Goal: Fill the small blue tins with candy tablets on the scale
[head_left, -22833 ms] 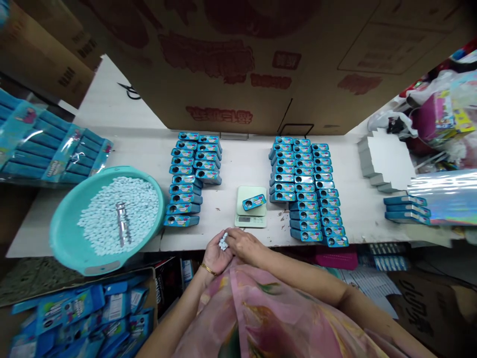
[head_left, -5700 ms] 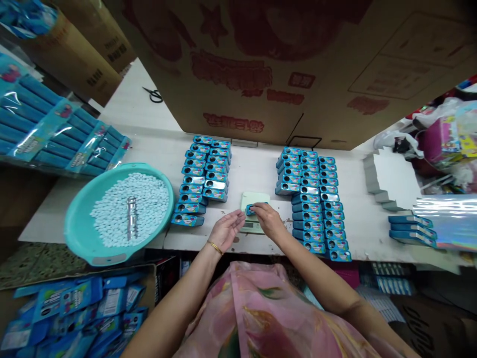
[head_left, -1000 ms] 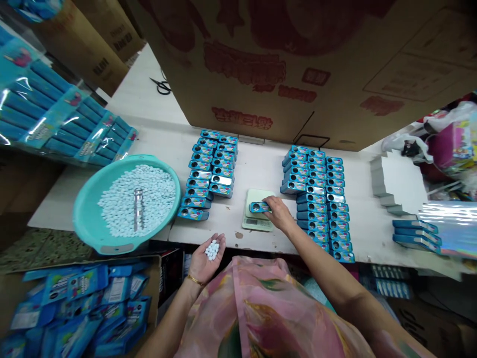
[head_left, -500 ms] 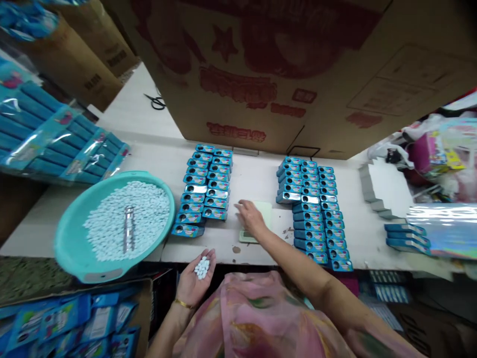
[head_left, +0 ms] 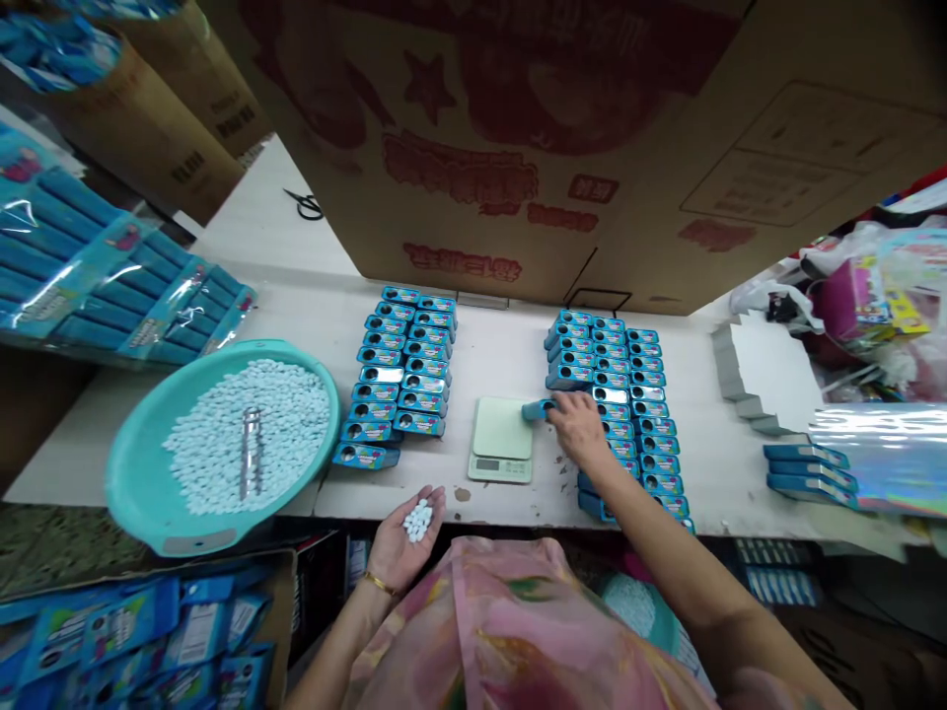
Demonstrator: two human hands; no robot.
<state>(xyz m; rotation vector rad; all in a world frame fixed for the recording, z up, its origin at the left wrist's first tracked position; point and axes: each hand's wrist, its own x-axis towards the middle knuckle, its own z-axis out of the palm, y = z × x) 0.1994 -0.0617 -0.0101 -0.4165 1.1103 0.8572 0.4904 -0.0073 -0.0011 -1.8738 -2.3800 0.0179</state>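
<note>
The two hands are held apart. A small blue tin (head_left: 536, 410) is pinched by the fingers of the right hand (head_left: 579, 426), at the right edge of a small scale (head_left: 503, 429). White pieces (head_left: 418, 521) are held in the open, cupped palm of the left hand (head_left: 400, 554). Rows of blue tins (head_left: 421, 380) are lined up on both sides. A green bowl (head_left: 137, 483) of more pieces is seen far left. Behind the scale, a big brown box (head_left: 636, 232) can be seen.
</note>
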